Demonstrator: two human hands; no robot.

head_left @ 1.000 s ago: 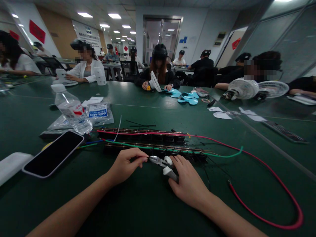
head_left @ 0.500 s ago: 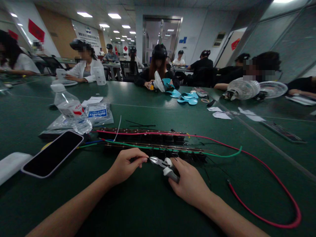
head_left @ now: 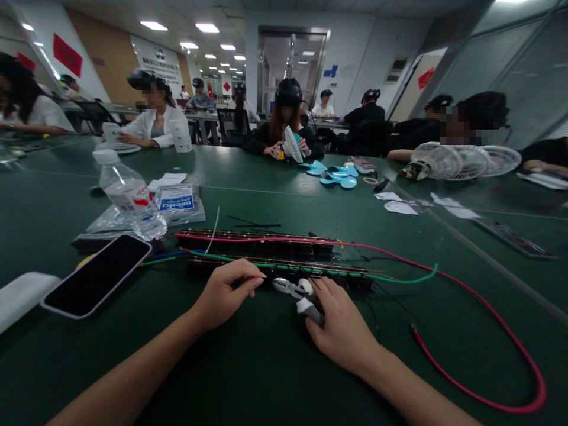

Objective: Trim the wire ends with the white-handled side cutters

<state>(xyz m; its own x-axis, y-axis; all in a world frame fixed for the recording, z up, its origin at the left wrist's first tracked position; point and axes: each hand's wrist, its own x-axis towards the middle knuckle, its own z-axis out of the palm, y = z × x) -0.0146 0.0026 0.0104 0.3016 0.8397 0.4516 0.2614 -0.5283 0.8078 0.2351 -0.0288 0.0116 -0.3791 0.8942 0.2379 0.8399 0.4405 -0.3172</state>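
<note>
My right hand [head_left: 344, 322] grips a pair of pliers [head_left: 293, 289] by the grey-and-white handles. Their metal jaws point left and look slightly parted. Facing them, my left hand [head_left: 228, 293] is closed in a pinch; a thin tip shows at its fingertips, too small to name. A small gap separates that tip from the jaws. Just beyond both hands lie two long black strips with copper-coloured lines, a near strip [head_left: 306, 264] and a far strip [head_left: 302, 237]. A green wire [head_left: 399, 280] runs along the near one, and a red wire [head_left: 386, 249] along the far one.
At left are a phone [head_left: 100, 275], a white object [head_left: 26, 296], a water bottle [head_left: 126, 192] and a plastic packet [head_left: 177, 201]. The red wire loops widely at right. A white tie [head_left: 213, 231] sticks up. Across the table, people handle fan parts near blue fan blades [head_left: 339, 176].
My right hand has drawn the pliers slightly right, away from my left fingertips, widening the gap. The dark bit earlier between fingertips and jaws no longer shows there.
</note>
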